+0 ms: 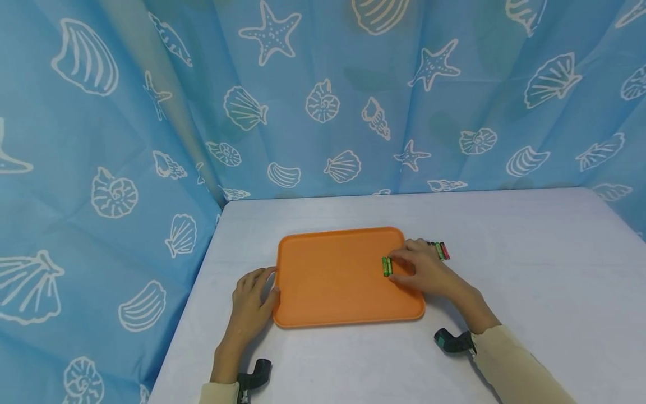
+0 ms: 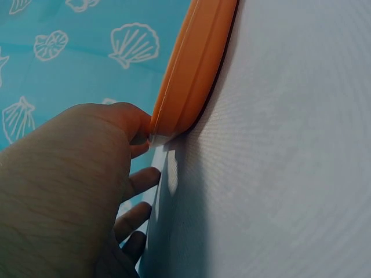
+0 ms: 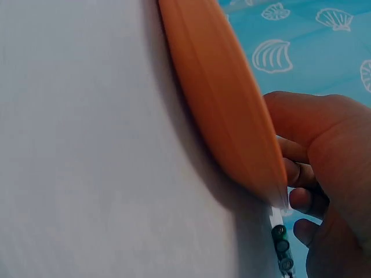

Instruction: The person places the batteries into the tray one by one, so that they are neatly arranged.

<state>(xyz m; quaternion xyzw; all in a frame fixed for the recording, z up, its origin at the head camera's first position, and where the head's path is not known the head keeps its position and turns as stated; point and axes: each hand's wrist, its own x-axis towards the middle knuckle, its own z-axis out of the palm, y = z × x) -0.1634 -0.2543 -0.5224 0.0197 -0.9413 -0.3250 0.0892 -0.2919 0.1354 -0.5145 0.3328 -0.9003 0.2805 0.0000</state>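
Note:
An orange tray (image 1: 328,280) lies on the white table. My left hand (image 1: 252,300) rests against its left edge, thumb and index fingertips at the rim and the other fingers loose; the left wrist view shows the thumb (image 2: 133,123) at that rim. Over the tray's right part, my right hand (image 1: 421,266) holds the right one of two green batteries (image 1: 387,266) by its ends, between thumb and index finger. These two stand side by side, and the tray wall hides them in the right wrist view.
More batteries (image 1: 442,251), green and red, lie in a row on the table (image 1: 530,280) right of the tray, partly behind my right hand. Battery ends (image 3: 282,246) show below the tray in the right wrist view. A blue shell-print curtain (image 1: 323,140) hangs behind and at left.

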